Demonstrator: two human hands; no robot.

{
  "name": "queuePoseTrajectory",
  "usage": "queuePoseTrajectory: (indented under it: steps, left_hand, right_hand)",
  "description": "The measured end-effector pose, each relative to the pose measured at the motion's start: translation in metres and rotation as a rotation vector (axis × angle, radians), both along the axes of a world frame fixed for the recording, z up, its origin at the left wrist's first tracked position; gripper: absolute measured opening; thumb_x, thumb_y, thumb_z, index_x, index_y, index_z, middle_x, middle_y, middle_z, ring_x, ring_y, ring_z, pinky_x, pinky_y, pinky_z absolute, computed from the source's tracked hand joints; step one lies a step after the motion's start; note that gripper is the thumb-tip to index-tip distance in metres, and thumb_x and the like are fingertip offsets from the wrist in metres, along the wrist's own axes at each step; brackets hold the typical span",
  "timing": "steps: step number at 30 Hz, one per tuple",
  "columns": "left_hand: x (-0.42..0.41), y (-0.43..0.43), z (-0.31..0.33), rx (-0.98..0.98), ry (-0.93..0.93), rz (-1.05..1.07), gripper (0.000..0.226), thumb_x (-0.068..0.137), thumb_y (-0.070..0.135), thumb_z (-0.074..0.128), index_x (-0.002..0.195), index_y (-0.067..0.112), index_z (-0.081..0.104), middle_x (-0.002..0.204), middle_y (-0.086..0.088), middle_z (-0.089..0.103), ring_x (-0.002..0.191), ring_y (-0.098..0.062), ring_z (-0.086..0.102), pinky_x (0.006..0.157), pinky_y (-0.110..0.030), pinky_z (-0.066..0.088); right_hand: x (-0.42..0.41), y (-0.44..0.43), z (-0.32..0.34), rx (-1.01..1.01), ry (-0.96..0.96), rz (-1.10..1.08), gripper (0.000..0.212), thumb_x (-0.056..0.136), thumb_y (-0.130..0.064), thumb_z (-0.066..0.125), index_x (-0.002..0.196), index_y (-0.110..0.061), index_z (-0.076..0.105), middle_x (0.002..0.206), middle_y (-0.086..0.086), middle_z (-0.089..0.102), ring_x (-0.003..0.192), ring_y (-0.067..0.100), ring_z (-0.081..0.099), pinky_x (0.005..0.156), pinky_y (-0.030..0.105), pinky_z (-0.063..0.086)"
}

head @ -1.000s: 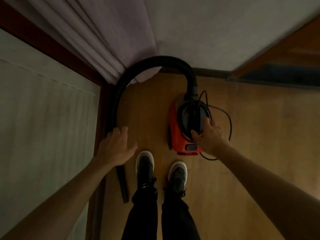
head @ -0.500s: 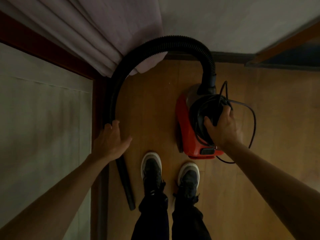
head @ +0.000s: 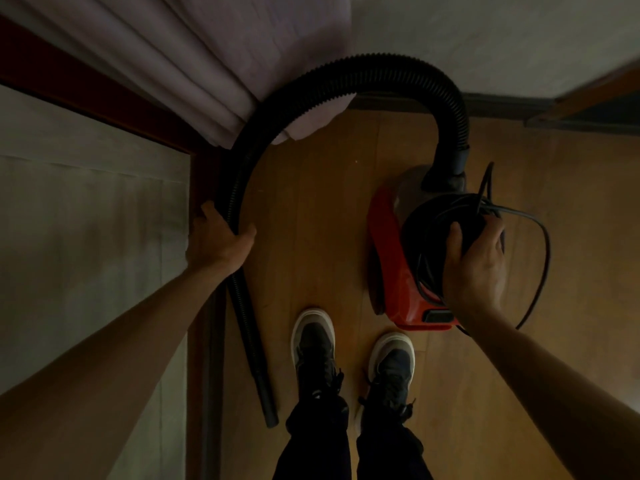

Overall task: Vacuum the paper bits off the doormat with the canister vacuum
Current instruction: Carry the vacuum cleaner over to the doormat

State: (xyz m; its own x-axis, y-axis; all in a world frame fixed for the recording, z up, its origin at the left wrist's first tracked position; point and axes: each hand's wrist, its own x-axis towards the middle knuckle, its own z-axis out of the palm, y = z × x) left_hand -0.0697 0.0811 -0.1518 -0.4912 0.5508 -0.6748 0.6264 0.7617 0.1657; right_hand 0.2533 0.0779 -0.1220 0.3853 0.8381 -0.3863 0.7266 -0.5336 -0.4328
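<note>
A red canister vacuum (head: 391, 271) stands on the wooden floor at the right. Its black ribbed hose (head: 363, 69) arches up from the canister's top and comes down at the left, ending in a black nozzle tube (head: 261, 382) on the floor. My left hand (head: 218, 242) grips the hose low on its left side. My right hand (head: 476, 268) grips the black top of the canister, where a black power cord (head: 540, 258) is coiled and loops out to the right. No doormat or paper bits are in view.
My two feet in dark shoes (head: 315, 344) stand just in front of the vacuum. A pale curtain (head: 194, 64) hangs at the upper left beside a dark wooden door frame (head: 197, 306). A light wall (head: 485, 39) and a skirting board run along the top.
My left hand, open and reaching before, has closed round the hose. My right hand has settled onto the canister's black top. The view has shifted so the vacuum lies further right.
</note>
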Motion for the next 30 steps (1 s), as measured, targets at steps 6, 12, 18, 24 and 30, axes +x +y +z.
queuePoseTrajectory:
  steps: [6, 12, 18, 24, 30]
  left_hand:
    - [-0.006, 0.005, -0.016, 0.116, 0.0, 0.03, 0.048, 0.099, 0.019, 0.056, 0.14, 0.005, 0.034, 0.131, -0.022, 0.052, 0.116, -0.036, 0.055, 0.088, -0.037, 0.048]
    - [-0.006, -0.008, -0.013, 0.182, -0.015, 0.07, 0.044, 0.101, 0.016, 0.053, 0.139, 0.006, 0.034, 0.122, -0.016, 0.054, 0.1, -0.023, 0.054, 0.08, -0.027, 0.041]
    - [-0.004, -0.021, -0.006, 0.306, -0.148, 0.133, 0.04, 0.098, 0.03, 0.059, 0.131, 0.009, 0.053, 0.122, -0.009, 0.063, 0.111, -0.025, 0.061, 0.089, -0.035, 0.051]
    - [0.001, -0.035, 0.014, 0.384, -0.207, 0.135, 0.036, 0.099, 0.037, 0.056, 0.129, 0.017, 0.053, 0.12, -0.003, 0.064, 0.111, -0.021, 0.061, 0.096, -0.041, 0.051]
    - [0.005, -0.046, 0.043, 0.414, -0.266, 0.128, 0.037, 0.099, 0.037, 0.056, 0.13, 0.016, 0.055, 0.12, 0.0, 0.064, 0.107, -0.015, 0.06, 0.091, -0.031, 0.049]
  right_hand:
    - [0.0, 0.001, 0.0, 0.048, 0.044, -0.017, 0.039, 0.101, -0.032, 0.048, 0.125, -0.003, 0.041, 0.117, 0.019, 0.06, 0.1, 0.033, 0.06, 0.069, 0.041, 0.05]
    - [0.003, 0.002, 0.003, 0.053, 0.11, -0.027, 0.041, 0.101, -0.037, 0.048, 0.127, -0.006, 0.04, 0.106, 0.007, 0.056, 0.086, 0.017, 0.053, 0.064, 0.033, 0.046]
    - [0.002, 0.001, 0.005, 0.066, 0.143, -0.067, 0.04, 0.1, -0.039, 0.048, 0.128, -0.01, 0.043, 0.104, -0.002, 0.054, 0.087, 0.014, 0.054, 0.059, 0.02, 0.042]
    - [0.0, 0.0, 0.014, 0.095, 0.175, -0.049, 0.037, 0.101, -0.037, 0.047, 0.129, -0.013, 0.044, 0.115, 0.005, 0.058, 0.098, 0.018, 0.054, 0.071, 0.028, 0.048]
    - [0.001, -0.001, 0.043, 0.107, 0.179, 0.007, 0.035, 0.101, -0.034, 0.047, 0.126, -0.01, 0.047, 0.101, -0.001, 0.054, 0.083, 0.015, 0.052, 0.056, 0.019, 0.04]
